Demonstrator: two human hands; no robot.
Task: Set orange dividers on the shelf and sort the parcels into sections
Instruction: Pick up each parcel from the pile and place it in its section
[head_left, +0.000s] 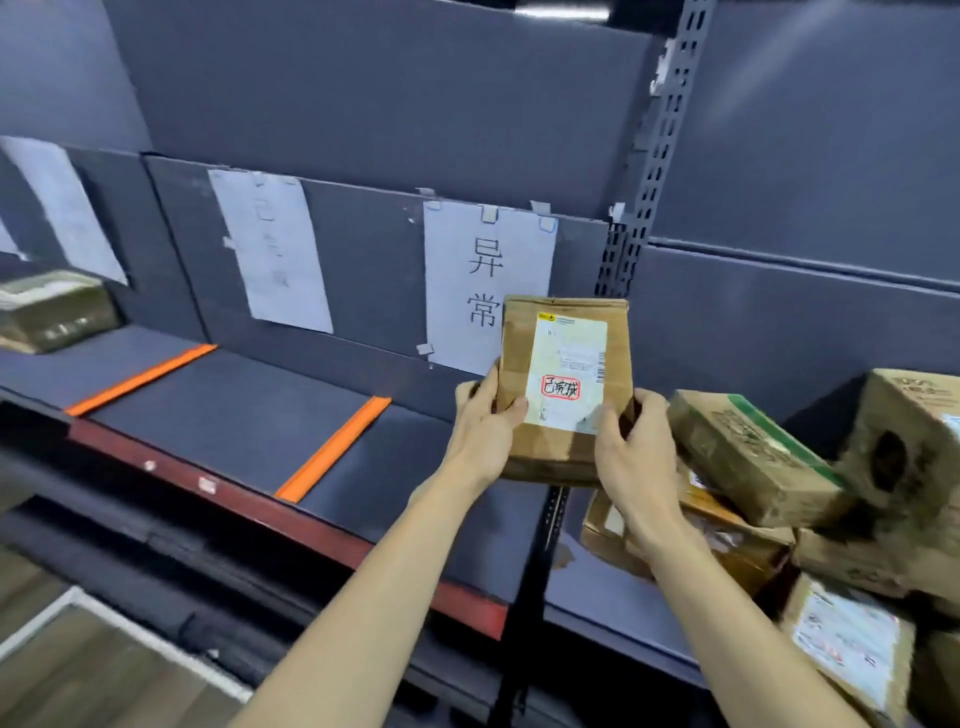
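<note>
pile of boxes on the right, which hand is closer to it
Right hand, gripping the held parcel beside the pile of boxes. Left hand grips the parcel's far side.

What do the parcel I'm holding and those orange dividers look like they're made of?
The parcel: brown corrugated cardboard, matte, scuffed, with a white paper label. The orange dividers: probably plastic or painted metal angle strips, judging by their smooth, even colour and folded edge.
</note>
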